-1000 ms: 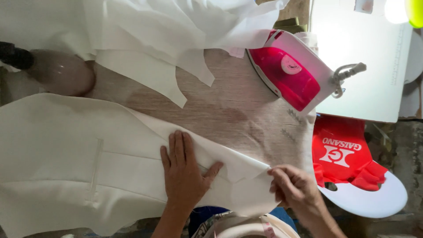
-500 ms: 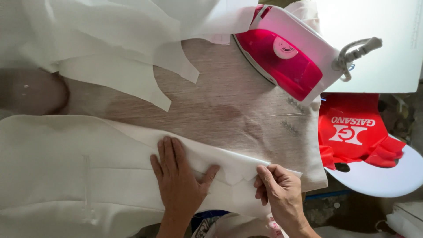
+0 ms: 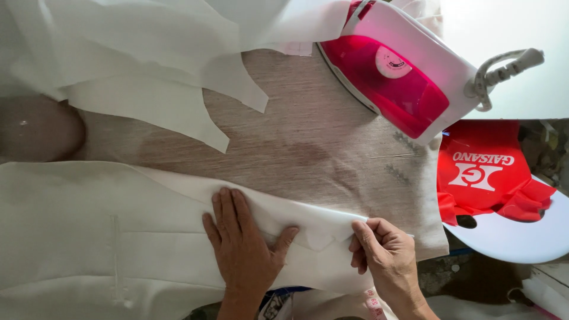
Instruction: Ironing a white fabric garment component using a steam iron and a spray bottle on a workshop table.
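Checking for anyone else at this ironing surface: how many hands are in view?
2. The left hand lies flat on the cream fabric; the right hand pinches that fabric's folded edge, near the bottom. Others may be out of frame.

left hand (image 3: 246, 249) pressed flat on cream fabric panel (image 3: 106, 237), right hand (image 3: 385, 255) pinching its folded edge; pink and white iron (image 3: 397, 77) resting on beige ironing board (image 3: 308, 148), red bag (image 3: 486, 172) beside

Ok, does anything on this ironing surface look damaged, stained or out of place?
Yes: a dark brownish patch marks the beige board cover below the pink iron, like a damp spot or scorch; which, I cannot tell. The left hand lies flat on the cream fabric and the right hand pinches its edge.
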